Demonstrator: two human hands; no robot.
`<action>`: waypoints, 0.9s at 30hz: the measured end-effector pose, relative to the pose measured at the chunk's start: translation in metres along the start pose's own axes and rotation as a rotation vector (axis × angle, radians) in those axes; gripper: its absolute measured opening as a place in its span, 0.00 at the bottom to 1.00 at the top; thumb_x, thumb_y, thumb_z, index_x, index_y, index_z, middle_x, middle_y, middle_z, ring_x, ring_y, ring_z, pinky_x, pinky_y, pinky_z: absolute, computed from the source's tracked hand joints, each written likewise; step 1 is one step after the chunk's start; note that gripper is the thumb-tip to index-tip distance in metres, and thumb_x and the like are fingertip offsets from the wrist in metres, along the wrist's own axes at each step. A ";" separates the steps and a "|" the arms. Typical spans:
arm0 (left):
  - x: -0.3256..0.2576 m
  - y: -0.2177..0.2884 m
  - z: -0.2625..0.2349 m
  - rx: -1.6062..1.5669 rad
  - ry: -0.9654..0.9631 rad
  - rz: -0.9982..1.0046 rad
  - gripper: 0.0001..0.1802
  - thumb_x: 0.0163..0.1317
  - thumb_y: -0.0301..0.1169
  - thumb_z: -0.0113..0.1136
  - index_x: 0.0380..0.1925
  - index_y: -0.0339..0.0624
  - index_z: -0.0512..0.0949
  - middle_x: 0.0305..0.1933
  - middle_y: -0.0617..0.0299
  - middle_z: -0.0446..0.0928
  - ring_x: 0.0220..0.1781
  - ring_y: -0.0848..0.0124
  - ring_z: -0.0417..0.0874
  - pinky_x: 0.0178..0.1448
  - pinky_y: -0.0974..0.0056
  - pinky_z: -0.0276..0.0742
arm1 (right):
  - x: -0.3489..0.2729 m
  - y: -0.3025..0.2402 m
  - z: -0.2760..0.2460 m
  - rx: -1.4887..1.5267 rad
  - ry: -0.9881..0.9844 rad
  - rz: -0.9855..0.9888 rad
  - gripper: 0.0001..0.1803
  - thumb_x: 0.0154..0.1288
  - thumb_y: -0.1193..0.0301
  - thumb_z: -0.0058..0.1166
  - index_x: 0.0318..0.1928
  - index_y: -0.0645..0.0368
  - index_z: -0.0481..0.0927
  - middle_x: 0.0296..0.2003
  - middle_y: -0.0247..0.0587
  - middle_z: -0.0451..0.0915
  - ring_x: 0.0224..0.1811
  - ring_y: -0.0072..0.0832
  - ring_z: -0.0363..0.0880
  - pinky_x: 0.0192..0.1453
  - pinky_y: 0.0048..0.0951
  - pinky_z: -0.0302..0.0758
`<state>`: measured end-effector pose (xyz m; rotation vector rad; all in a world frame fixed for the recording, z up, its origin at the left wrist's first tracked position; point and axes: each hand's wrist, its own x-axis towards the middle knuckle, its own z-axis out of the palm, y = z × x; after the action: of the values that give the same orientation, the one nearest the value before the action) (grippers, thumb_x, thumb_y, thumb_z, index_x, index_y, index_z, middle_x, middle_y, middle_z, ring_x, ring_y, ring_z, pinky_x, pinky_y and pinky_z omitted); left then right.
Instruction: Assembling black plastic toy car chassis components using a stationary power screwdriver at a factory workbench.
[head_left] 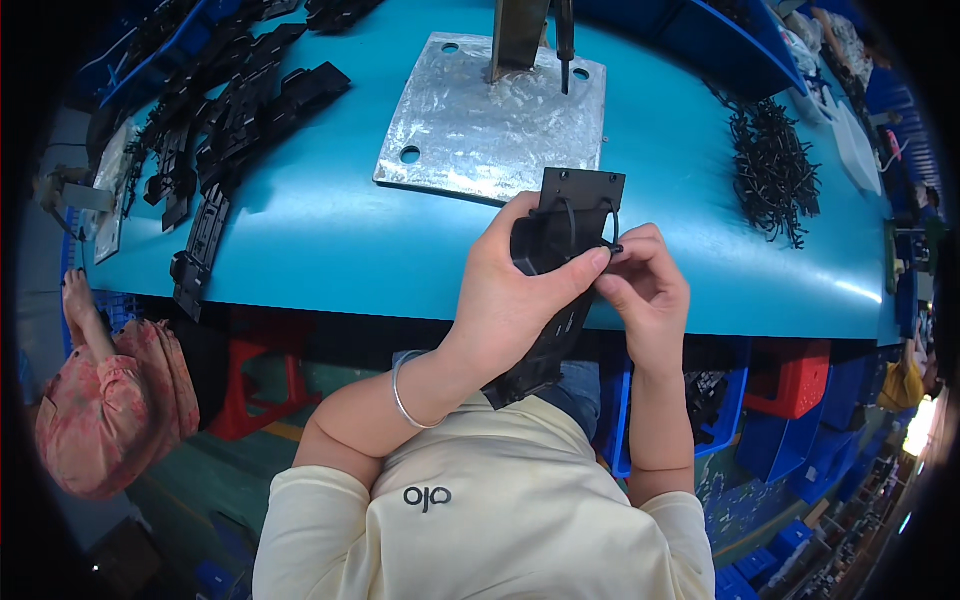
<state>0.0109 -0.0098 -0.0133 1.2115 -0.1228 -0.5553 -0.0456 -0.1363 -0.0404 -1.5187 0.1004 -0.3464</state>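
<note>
My left hand (505, 295) is closed round a long black plastic part (585, 188), held tilted over the table's near edge with its flat, holed end pointing away from me. Two thin black loops, like cords or cables, stand out near that end. My right hand (652, 290) has its thumb and fingers bent together at the part's right side. They pinch a small black end of one loop (614, 222), beside my left thumb tip. The lower end of the part hangs in front of my shirt, and my left fingers are mostly hidden behind it.
Ahead is a metal plate (470, 125) with an upright post (518, 45) and a hanging driver bit (566, 55). Black plastic parts (265, 110) lie left; short black pieces (775, 175) are heaped right. Blue bins (738, 400) flank the table. Another person's hand (80, 300) touches the left edge.
</note>
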 end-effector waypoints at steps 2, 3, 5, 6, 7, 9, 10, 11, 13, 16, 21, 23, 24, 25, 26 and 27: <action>0.000 -0.001 0.001 -0.047 -0.005 0.026 0.18 0.45 0.26 0.58 0.36 0.32 0.66 0.29 0.62 0.73 0.30 0.81 0.72 0.32 0.77 0.70 | -0.001 0.001 0.002 0.011 0.002 0.014 0.09 0.42 0.83 0.53 0.27 0.63 0.70 0.28 0.33 0.64 0.30 0.19 0.64 0.35 0.18 0.63; 0.000 -0.001 0.002 -0.049 -0.007 0.025 0.18 0.45 0.26 0.58 0.36 0.32 0.66 0.29 0.62 0.73 0.30 0.81 0.72 0.32 0.77 0.70 | -0.001 0.001 0.001 0.021 0.004 0.026 0.08 0.43 0.83 0.53 0.27 0.63 0.70 0.28 0.33 0.64 0.30 0.19 0.64 0.35 0.18 0.62; -0.001 0.000 0.003 -0.026 -0.011 0.020 0.18 0.45 0.26 0.58 0.36 0.32 0.66 0.29 0.62 0.73 0.30 0.81 0.72 0.33 0.77 0.70 | 0.000 0.002 0.001 0.068 0.010 0.056 0.07 0.43 0.83 0.53 0.25 0.63 0.70 0.28 0.32 0.64 0.30 0.19 0.64 0.35 0.18 0.62; 0.000 0.000 0.002 -0.027 -0.011 0.019 0.18 0.45 0.26 0.58 0.36 0.32 0.66 0.29 0.62 0.73 0.30 0.81 0.72 0.33 0.77 0.70 | 0.001 0.002 0.001 0.118 0.015 0.085 0.06 0.44 0.83 0.53 0.24 0.63 0.70 0.28 0.32 0.63 0.30 0.19 0.63 0.35 0.18 0.63; 0.000 -0.001 0.001 -0.023 -0.021 0.007 0.17 0.45 0.26 0.58 0.36 0.32 0.66 0.29 0.63 0.73 0.30 0.82 0.72 0.33 0.77 0.70 | 0.002 0.004 -0.001 0.117 0.015 0.086 0.06 0.44 0.83 0.53 0.24 0.63 0.70 0.28 0.32 0.63 0.30 0.19 0.63 0.35 0.18 0.63; 0.000 -0.002 0.000 -0.018 -0.030 -0.007 0.17 0.45 0.25 0.58 0.36 0.32 0.66 0.29 0.63 0.73 0.30 0.82 0.72 0.33 0.77 0.70 | 0.003 0.008 -0.007 0.097 -0.108 0.098 0.09 0.44 0.82 0.53 0.28 0.63 0.69 0.28 0.31 0.63 0.30 0.18 0.63 0.35 0.17 0.63; 0.000 -0.002 0.000 -0.020 -0.027 -0.005 0.17 0.45 0.25 0.57 0.36 0.33 0.66 0.29 0.63 0.73 0.30 0.82 0.72 0.33 0.77 0.70 | 0.004 0.007 -0.006 0.096 -0.108 0.098 0.09 0.44 0.82 0.53 0.28 0.63 0.69 0.28 0.31 0.63 0.30 0.18 0.63 0.35 0.17 0.63; 0.000 -0.003 0.000 -0.024 -0.024 -0.003 0.17 0.45 0.25 0.57 0.36 0.33 0.66 0.28 0.63 0.73 0.30 0.82 0.72 0.33 0.77 0.70 | 0.005 0.005 -0.002 0.171 -0.064 0.153 0.13 0.43 0.82 0.54 0.33 0.62 0.68 0.29 0.32 0.62 0.30 0.17 0.62 0.35 0.17 0.62; -0.001 -0.003 0.000 -0.034 -0.012 -0.010 0.17 0.45 0.25 0.57 0.36 0.33 0.66 0.29 0.63 0.73 0.30 0.82 0.72 0.33 0.77 0.70 | 0.004 0.003 0.004 0.243 -0.020 0.205 0.17 0.43 0.82 0.54 0.38 0.61 0.67 0.30 0.33 0.62 0.30 0.17 0.62 0.34 0.16 0.62; -0.001 -0.003 -0.001 0.005 0.000 0.010 0.17 0.45 0.25 0.57 0.36 0.33 0.66 0.30 0.63 0.72 0.30 0.81 0.72 0.33 0.76 0.70 | 0.002 0.008 0.005 -0.023 0.038 -0.129 0.27 0.41 0.81 0.56 0.47 0.57 0.65 0.35 0.35 0.60 0.28 0.18 0.62 0.32 0.17 0.64; -0.006 -0.003 -0.004 0.011 0.014 0.021 0.19 0.45 0.26 0.58 0.37 0.32 0.66 0.31 0.62 0.72 0.32 0.80 0.72 0.34 0.76 0.70 | 0.004 0.000 0.002 -0.416 -0.023 -0.240 0.25 0.39 0.79 0.57 0.44 0.53 0.71 0.37 0.37 0.61 0.30 0.22 0.63 0.34 0.20 0.64; -0.008 -0.002 -0.003 -0.071 0.016 -0.005 0.19 0.45 0.26 0.58 0.38 0.33 0.65 0.32 0.62 0.72 0.33 0.80 0.72 0.35 0.76 0.70 | 0.006 -0.001 0.002 -0.453 -0.039 -0.332 0.22 0.42 0.75 0.56 0.43 0.54 0.71 0.41 0.38 0.62 0.33 0.23 0.64 0.37 0.21 0.65; -0.010 -0.002 -0.003 -0.071 0.015 -0.004 0.19 0.45 0.26 0.58 0.38 0.33 0.65 0.32 0.62 0.72 0.33 0.80 0.72 0.35 0.76 0.70 | 0.006 0.001 0.002 -0.454 -0.038 -0.334 0.22 0.42 0.75 0.56 0.43 0.54 0.71 0.41 0.38 0.62 0.33 0.23 0.64 0.37 0.21 0.65; -0.011 -0.002 -0.003 -0.094 0.007 -0.008 0.19 0.45 0.26 0.58 0.38 0.33 0.65 0.32 0.61 0.72 0.33 0.79 0.73 0.35 0.75 0.70 | 0.005 0.007 0.001 -0.406 -0.035 -0.362 0.20 0.44 0.72 0.56 0.43 0.54 0.71 0.43 0.38 0.61 0.35 0.23 0.65 0.38 0.21 0.65; -0.012 -0.002 -0.002 -0.116 -0.004 -0.012 0.19 0.46 0.25 0.58 0.38 0.33 0.65 0.33 0.61 0.72 0.33 0.79 0.73 0.35 0.75 0.71 | 0.005 0.012 0.000 -0.359 -0.030 -0.391 0.19 0.45 0.69 0.55 0.42 0.54 0.72 0.46 0.39 0.60 0.36 0.24 0.65 0.39 0.22 0.65; -0.011 -0.002 -0.002 -0.116 -0.008 -0.013 0.19 0.46 0.25 0.58 0.38 0.33 0.65 0.33 0.61 0.72 0.33 0.79 0.73 0.35 0.75 0.71 | 0.004 0.016 0.000 -0.361 -0.027 -0.391 0.19 0.45 0.69 0.55 0.42 0.54 0.72 0.46 0.39 0.60 0.36 0.24 0.65 0.39 0.22 0.65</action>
<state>0.0010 -0.0033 -0.0135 1.0985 -0.0885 -0.5707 -0.0392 -0.1368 -0.0552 -1.9014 -0.1672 -0.6457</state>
